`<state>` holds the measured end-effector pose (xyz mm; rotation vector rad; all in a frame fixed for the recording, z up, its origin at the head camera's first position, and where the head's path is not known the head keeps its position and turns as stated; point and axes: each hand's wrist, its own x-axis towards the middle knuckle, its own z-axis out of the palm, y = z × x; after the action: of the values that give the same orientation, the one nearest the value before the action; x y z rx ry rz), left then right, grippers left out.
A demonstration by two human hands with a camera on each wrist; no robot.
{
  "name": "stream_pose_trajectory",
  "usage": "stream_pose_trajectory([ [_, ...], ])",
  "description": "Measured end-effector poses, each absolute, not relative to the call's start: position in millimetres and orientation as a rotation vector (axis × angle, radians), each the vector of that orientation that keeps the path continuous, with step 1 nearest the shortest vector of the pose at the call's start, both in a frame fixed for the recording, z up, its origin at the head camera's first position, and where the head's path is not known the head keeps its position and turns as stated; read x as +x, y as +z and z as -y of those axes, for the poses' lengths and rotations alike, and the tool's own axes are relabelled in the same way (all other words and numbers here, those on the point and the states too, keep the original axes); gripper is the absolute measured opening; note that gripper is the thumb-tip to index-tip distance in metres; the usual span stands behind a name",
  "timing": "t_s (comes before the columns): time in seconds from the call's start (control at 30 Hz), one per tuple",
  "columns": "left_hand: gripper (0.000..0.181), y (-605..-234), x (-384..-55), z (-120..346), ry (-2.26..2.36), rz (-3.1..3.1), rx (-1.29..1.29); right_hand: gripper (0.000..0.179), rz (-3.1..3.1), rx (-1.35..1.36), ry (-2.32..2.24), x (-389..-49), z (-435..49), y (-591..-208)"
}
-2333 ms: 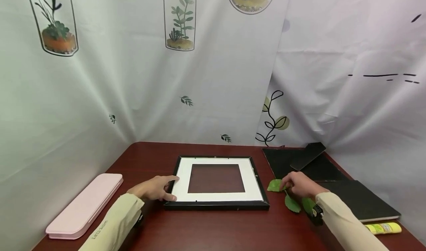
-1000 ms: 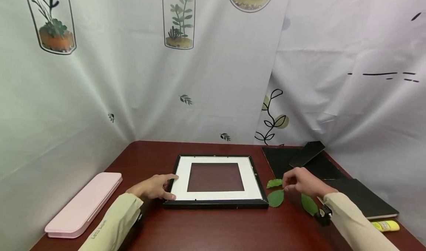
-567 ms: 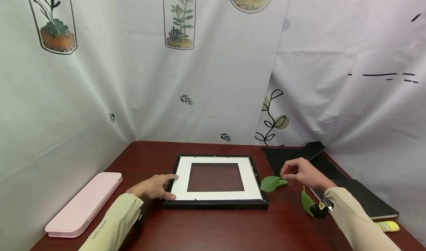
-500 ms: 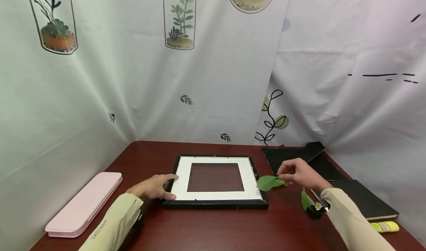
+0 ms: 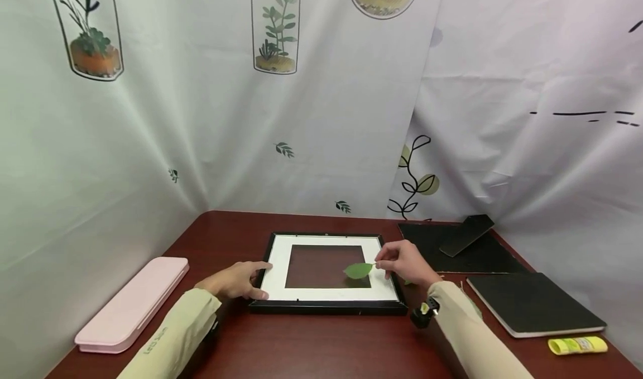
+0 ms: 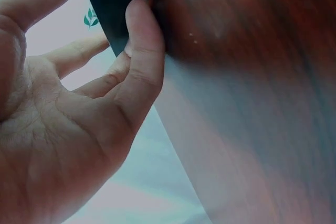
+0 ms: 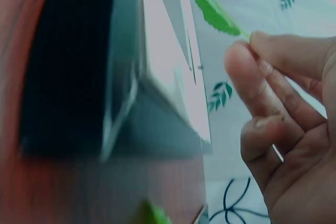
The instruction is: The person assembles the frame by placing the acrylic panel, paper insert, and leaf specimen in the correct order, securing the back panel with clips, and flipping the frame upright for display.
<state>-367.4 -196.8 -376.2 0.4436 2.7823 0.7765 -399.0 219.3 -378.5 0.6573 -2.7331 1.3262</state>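
A black picture frame lies flat on the table, with a white mat inside it around a rectangular opening. My left hand grips the frame's left side; in the left wrist view its fingers curl against the black edge. Between thumb and forefinger, my right hand pinches the stem of a green leaf. That leaf hangs over the right part of the opening, and the right wrist view has it raised above the frame. Another leaf is blurred below, mostly hidden by the hand in the head view.
At the back right lies a black backing board with a stand flap. Nearer are a black notebook and a yellow glue stick. A pink case lies left. Printed cloth hangs behind the table.
My right hand has picked up a leaf from right of the frame and carried it left over the opening. The left hand has stayed on the frame's left side.
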Motion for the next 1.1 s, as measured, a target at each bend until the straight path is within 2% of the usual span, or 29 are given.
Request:
stream_pose_trajectory([
  [0.2, 0.076, -378, -367, 195, 0.731, -2.804, 0.426, 0.003, 2.765, 0.620, 1.192, -415, -182, -376],
  [0.47, 0.076, -383, -365, 195, 0.771, -2.788, 0.381, 0.015, 2.858, 0.595, 0.889, -430, -134, -378],
  [0.67, 0.075, -383, -366, 199, 0.747, -2.806, 0.394, 0.012, 2.882, 0.571, 0.855, -443, -100, -379],
  [1.1, 0.075, -378, -366, 195, 0.766, -2.784, 0.478, 0.008, 2.847, 0.429, 0.782, -455, -72, -379],
])
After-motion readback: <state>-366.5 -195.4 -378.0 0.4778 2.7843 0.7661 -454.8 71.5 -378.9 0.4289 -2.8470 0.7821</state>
